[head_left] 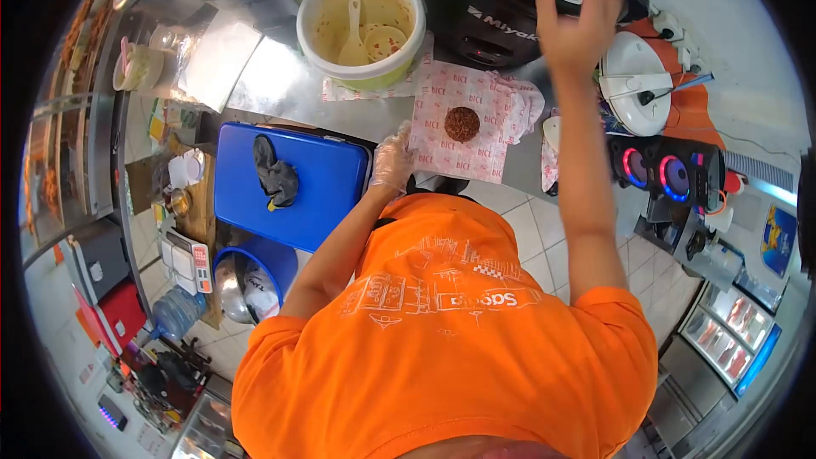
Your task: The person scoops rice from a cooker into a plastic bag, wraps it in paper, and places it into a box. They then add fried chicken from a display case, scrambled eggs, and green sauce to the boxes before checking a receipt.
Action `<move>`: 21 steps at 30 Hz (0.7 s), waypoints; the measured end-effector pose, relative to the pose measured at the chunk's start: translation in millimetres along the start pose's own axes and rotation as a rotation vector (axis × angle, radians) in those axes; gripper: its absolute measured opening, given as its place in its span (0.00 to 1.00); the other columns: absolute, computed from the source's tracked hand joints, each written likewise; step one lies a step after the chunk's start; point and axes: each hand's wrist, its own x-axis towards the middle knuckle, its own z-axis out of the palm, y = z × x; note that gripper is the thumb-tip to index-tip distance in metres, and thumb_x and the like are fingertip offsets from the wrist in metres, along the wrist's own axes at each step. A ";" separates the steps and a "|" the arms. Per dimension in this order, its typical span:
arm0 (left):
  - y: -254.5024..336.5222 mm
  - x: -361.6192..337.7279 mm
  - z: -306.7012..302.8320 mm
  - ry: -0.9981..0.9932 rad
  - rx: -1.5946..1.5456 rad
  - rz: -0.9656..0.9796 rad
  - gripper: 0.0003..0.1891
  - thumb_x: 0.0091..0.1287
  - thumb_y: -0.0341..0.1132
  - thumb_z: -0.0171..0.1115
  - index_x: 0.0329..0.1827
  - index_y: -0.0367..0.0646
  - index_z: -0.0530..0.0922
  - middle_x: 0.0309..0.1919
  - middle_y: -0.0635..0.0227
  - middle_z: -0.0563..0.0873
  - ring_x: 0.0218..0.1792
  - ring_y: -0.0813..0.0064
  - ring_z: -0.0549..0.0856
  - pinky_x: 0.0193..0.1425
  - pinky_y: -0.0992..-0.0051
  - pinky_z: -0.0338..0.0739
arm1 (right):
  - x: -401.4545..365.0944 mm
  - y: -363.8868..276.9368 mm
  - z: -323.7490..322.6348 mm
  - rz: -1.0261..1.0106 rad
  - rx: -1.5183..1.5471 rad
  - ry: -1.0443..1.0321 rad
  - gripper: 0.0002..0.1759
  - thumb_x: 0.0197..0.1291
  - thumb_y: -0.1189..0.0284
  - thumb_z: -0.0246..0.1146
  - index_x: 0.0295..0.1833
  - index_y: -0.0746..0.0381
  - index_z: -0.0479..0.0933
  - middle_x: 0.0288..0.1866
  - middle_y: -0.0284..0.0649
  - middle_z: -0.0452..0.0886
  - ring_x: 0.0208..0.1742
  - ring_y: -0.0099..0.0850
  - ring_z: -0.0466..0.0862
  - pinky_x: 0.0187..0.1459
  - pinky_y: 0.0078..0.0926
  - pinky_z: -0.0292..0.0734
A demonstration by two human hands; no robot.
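A round brown patty (461, 124) lies on printed paper (442, 85) on the metal counter. My left hand (392, 163), in a clear plastic glove, is at the paper's left edge; its fingers are too unclear to tell whether they grip it. My right hand (586, 25) reaches over the black Miyako cooker (493, 25), near its pale handle, with at least one finger stretched out. Something green and partly cut off shows above that hand. Left of the cooker stands a white tub (310, 38) with a pale scoop (354, 34) and a small cup inside.
A blue lid or box (323, 195) with a dark glove (274, 172) on it is at the left. White papers (219, 59) lie on the counter's left part. At the right are a white round appliance (633, 76) and a speaker (671, 174) with lit rings.
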 end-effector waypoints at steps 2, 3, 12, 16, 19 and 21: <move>-8.2 -0.8 3.9 0.022 -0.075 0.001 0.27 0.59 0.26 0.65 0.65 0.41 0.77 0.44 0.44 0.87 0.46 0.43 0.86 0.51 0.56 0.81 | -89.4 -41.3 -15.4 0.282 0.242 -0.283 0.15 0.62 0.71 0.70 0.27 0.61 0.72 0.24 0.38 0.75 0.25 0.38 0.74 0.31 0.34 0.71; -11.5 -0.5 6.1 0.037 -0.138 0.010 0.27 0.59 0.24 0.64 0.65 0.41 0.77 0.45 0.43 0.86 0.48 0.43 0.86 0.52 0.56 0.81 | -145.9 -47.3 -19.6 0.634 0.355 -0.649 0.09 0.64 0.72 0.67 0.32 0.63 0.78 0.28 0.44 0.79 0.31 0.43 0.80 0.37 0.38 0.76; -16.8 -0.7 9.3 -0.033 -0.132 -0.033 0.30 0.58 0.16 0.57 0.66 0.41 0.78 0.41 0.42 0.86 0.43 0.47 0.87 0.47 0.59 0.82 | -298.6 26.8 -32.2 0.479 0.017 -0.957 0.27 0.65 0.62 0.64 0.67 0.62 0.76 0.72 0.55 0.71 0.72 0.54 0.69 0.71 0.47 0.65; -24.4 2.1 16.0 -0.041 -0.248 -0.028 0.27 0.58 0.19 0.59 0.65 0.38 0.79 0.49 0.43 0.87 0.52 0.49 0.88 0.55 0.65 0.82 | -315.4 19.2 -25.0 0.355 -0.308 -0.974 0.32 0.63 0.57 0.66 0.69 0.60 0.75 0.76 0.50 0.67 0.75 0.51 0.65 0.72 0.53 0.60; -22.2 2.4 15.9 0.002 -0.288 0.060 0.28 0.59 0.18 0.59 0.66 0.37 0.78 0.53 0.44 0.87 0.55 0.55 0.88 0.58 0.68 0.81 | -326.3 15.9 -25.3 0.367 -0.236 -0.910 0.28 0.64 0.59 0.65 0.67 0.57 0.77 0.75 0.49 0.69 0.75 0.49 0.66 0.72 0.53 0.60; -15.0 -0.3 11.6 -0.032 -0.294 0.027 0.28 0.58 0.18 0.59 0.66 0.37 0.78 0.53 0.45 0.87 0.55 0.57 0.88 0.58 0.68 0.81 | -333.2 15.3 -24.6 0.342 -0.197 -0.884 0.25 0.64 0.61 0.65 0.65 0.58 0.78 0.74 0.50 0.70 0.75 0.48 0.67 0.72 0.52 0.61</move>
